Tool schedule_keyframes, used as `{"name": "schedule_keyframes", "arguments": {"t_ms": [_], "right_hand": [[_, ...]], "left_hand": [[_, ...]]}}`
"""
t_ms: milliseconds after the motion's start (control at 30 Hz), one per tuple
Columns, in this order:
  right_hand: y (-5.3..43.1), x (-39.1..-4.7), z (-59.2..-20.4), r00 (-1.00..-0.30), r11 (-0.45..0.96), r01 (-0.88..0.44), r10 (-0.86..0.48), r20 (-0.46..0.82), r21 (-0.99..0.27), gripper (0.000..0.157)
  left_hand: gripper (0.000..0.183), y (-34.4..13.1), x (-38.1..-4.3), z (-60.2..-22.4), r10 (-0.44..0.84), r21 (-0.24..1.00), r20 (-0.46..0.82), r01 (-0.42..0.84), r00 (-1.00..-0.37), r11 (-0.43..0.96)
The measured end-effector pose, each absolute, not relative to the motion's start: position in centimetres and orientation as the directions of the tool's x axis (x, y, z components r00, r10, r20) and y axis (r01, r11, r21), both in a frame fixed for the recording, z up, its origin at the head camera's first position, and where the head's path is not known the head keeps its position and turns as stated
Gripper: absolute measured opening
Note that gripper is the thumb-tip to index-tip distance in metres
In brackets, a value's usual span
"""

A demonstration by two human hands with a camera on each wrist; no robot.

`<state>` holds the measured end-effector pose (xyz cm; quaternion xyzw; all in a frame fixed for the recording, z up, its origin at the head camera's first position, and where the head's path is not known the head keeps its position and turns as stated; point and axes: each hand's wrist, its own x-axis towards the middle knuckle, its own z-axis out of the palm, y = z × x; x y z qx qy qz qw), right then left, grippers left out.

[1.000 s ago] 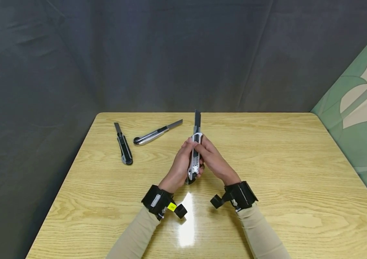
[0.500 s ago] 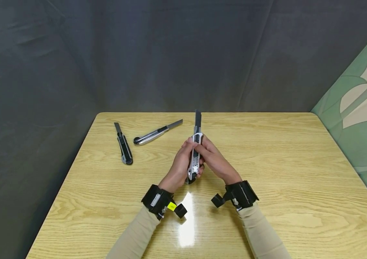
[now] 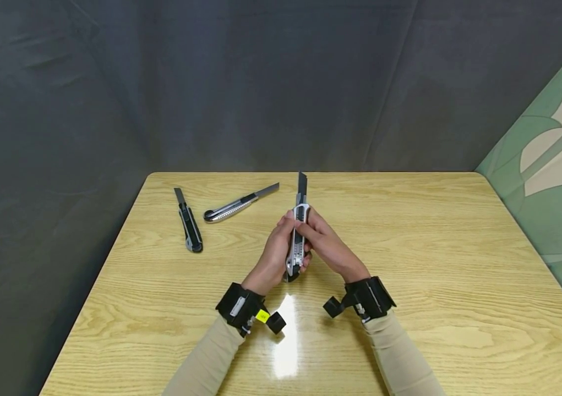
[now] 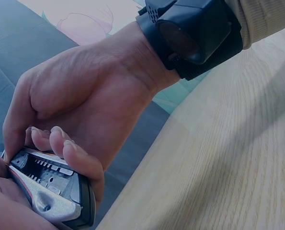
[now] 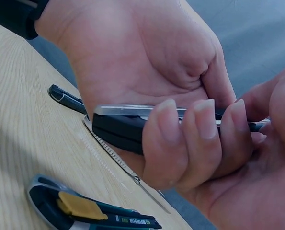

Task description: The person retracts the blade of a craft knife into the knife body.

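A silver-and-black utility knife (image 3: pixel 299 256) is held above the table, its blade (image 3: pixel 302 185) out and pointing away from me. My left hand (image 3: pixel 274 254) grips it from the left; in the right wrist view the curled fingers (image 5: pixel 203 136) wrap its underside. From the right, my right hand (image 3: pixel 334 250) holds the same knife with the thumb on its slider, and in the left wrist view curled fingers (image 4: pixel 75 153) show along the handle's side. The ridged metal track on the handle (image 4: pixel 51 175) is visible there.
On the wooden table (image 3: pixel 434 264) at left lie a black utility knife (image 3: pixel 191 228) and a silver one (image 3: pixel 233 209), both with blades out. The right wrist view shows another dark knife with a yellow slider (image 5: pixel 82 206). Dark cloth (image 3: pixel 281 88) hangs behind the table.
The blade of the held knife has drawn back slightly toward the handle, and my right thumb has moved a little toward me. The knives on the table have not moved.
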<state>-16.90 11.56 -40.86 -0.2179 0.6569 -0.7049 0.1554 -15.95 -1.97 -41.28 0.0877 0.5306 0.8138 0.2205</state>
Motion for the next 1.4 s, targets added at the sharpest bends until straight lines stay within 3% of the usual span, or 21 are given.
{"name": "schedule_keyframes", "arguments": {"t_ms": [967, 1400], "right_hand": [[11.95, -16.92, -40.96, -0.817, -0.182, -0.026, -0.563, 0.126, -0.983, 0.036], [11.31, -17.23, -41.09, -0.845, -0.152, -0.07, -0.517, 0.139, -0.986, 0.035]], "left_hand": [[0.041, -2.01, -15.63, -40.83, 0.425, 0.908, -0.128, -0.279, -0.896, -0.314], [0.05, -2.04, -15.82, -40.63, 0.368, 0.908, -0.138, -0.265, -0.92, -0.323]]}}
